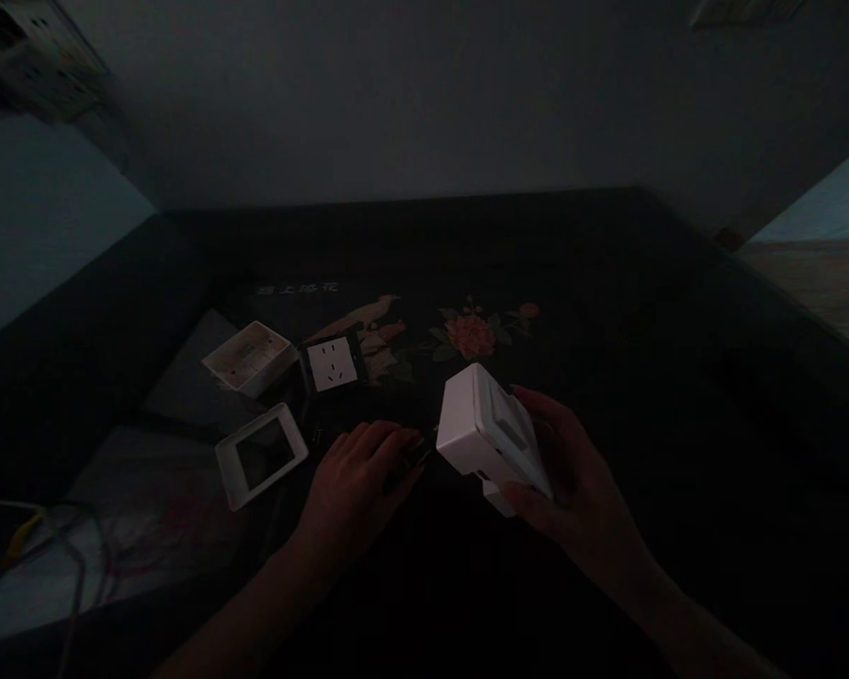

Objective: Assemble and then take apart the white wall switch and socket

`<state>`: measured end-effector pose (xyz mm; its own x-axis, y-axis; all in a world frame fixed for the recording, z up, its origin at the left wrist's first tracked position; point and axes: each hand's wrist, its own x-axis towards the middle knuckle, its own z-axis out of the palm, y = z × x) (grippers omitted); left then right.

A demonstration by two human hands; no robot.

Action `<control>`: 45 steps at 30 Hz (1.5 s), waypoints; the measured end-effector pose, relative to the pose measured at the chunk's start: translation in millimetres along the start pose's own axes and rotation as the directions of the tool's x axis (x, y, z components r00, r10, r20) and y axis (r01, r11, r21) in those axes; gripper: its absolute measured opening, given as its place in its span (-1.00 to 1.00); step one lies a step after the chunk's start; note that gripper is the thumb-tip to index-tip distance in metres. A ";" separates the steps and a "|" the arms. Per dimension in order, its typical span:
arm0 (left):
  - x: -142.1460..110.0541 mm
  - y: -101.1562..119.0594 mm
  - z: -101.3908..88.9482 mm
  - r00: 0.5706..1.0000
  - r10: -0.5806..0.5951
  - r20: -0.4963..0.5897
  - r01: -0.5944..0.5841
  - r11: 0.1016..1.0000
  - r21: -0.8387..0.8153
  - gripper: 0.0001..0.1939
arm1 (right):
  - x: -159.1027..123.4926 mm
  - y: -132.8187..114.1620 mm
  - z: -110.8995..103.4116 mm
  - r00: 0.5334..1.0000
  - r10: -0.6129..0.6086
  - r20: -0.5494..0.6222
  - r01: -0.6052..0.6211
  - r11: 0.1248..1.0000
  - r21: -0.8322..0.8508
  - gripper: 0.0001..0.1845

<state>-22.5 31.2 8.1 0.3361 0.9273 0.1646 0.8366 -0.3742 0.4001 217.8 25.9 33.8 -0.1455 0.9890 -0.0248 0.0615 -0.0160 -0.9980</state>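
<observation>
My right hand (573,481) grips a white plastic electrical box (462,420), tilted and held above the dark tabletop. To its left my left hand (360,476) is closed, thumb and fingers curled together near the surface; the dimness hides what they hold, if anything. Beyond my left hand lies a socket insert (332,365) with a white face and dark edges. Beside that sits an open white back box (250,358), hollow side up. An empty white faceplate frame (261,455) lies nearer, left of my left hand.
The dark tabletop (651,396) carries a printed flower, birds and writing. Pale sheets (134,509) lie on the left. Cables (77,556) with a yellow part run along the lower left. A grey wall (410,104) rises behind, with sockets (42,57) at upper left.
</observation>
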 end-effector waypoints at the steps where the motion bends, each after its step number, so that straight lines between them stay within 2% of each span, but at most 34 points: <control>1: -0.3 0.3 -0.3 1.000 0.002 -0.005 -0.002 1.000 -0.006 -0.65 | -1.6 0.4 1.8 1.000 0.011 0.017 -0.011 1.000 0.014 -0.24; 4: -2.3 3.8 -4.0 0.999 -0.006 -0.043 -0.001 0.987 -0.160 -0.54 | -5.8 1.4 7.1 0.997 0.055 0.062 -0.058 0.997 0.046 -0.24; 6: -5.0 9.7 -8.4 0.996 -0.038 -0.077 0.004 0.912 -0.409 -0.50 | -8.0 2.1 10.3 0.994 0.078 0.080 -0.082 0.995 0.057 -0.25; 7: -6.6 14.0 -10.9 0.994 -0.066 -0.083 0.009 0.829 -0.559 -0.48 | -9.2 2.5 11.8 0.992 0.087 0.094 -0.094 0.993 0.071 -0.25; 9: -9.9 23.8 -15.3 0.991 -0.121 -0.052 0.028 0.580 -0.814 -0.43 | -11.7 2.6 15.2 0.987 0.098 0.130 -0.114 0.986 0.121 -0.28; 11: -12.6 33.0 -18.1 0.989 -0.144 0.024 0.071 0.333 -0.940 -0.30 | -14.9 1.9 19.2 0.982 0.099 0.162 -0.128 0.976 0.176 -0.30; 12: -13.7 36.5 -18.7 0.988 -0.142 0.061 0.095 0.247 -0.964 -0.23 | -16.7 1.3 21.4 0.980 0.097 0.175 -0.132 0.972 0.195 -0.30; 14: -15.6 40.6 -18.6 0.986 -0.127 0.106 0.124 0.146 -0.982 -0.16 | -20.6 0.0 26.0 0.977 0.088 0.196 -0.131 0.968 0.215 -0.28; 17: -18.7 40.9 -16.7 0.988 -0.092 0.126 0.133 0.068 -0.989 -0.13 | -26.1 -0.5 31.8 0.973 0.070 0.221 -0.115 0.974 0.195 -0.25; 20: -21.6 39.5 -16.1 0.985 -0.085 0.151 0.157 0.076 -0.985 -0.07 | -30.3 0.5 36.1 0.975 0.055 0.215 -0.077 0.992 0.098 -0.16; 23: -22.9 40.1 -18.5 0.986 -0.080 0.147 0.158 0.160 -0.974 -0.08 | -33.7 0.6 39.5 0.972 0.066 0.226 -0.076 0.996 0.037 -0.06; 28: -24.1 44.9 -23.4 0.983 -0.062 0.175 0.185 0.274 -0.944 -0.02 | -37.2 -2.9 44.9 0.962 0.102 0.253 -0.135 0.984 0.115 0.04; 33: -27.0 48.9 -20.9 0.984 -0.056 0.170 0.179 0.237 -0.955 -0.04 | -38.5 -2.8 50.3 0.962 0.069 0.266 -0.098 0.990 0.097 0.08; 37: -27.5 51.4 -19.8 0.978 -0.093 0.185 0.201 0.215 -0.956 -0.15 | -41.3 -0.5 51.3 0.951 0.076 0.299 -0.109 0.989 0.097 0.10; 41: -27.6 53.4 -21.8 0.970 -0.155 0.186 0.224 0.281 -0.933 -0.23 | -42.7 2.3 48.3 0.935 0.135 0.328 -0.169 0.983 0.076 0.19; 45: -26.7 52.1 -25.9 0.975 -0.161 0.155 0.200 0.319 -0.926 -0.32 | -41.2 3.6 44.0 0.933 0.125 0.338 -0.174 0.978 0.119 0.26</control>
<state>1.0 -13.2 47.9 0.2597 0.9647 -0.0443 -0.0668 0.0637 0.9957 180.5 -21.4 28.6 -0.4619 0.8709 -0.1676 -0.0317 -0.2050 -0.9782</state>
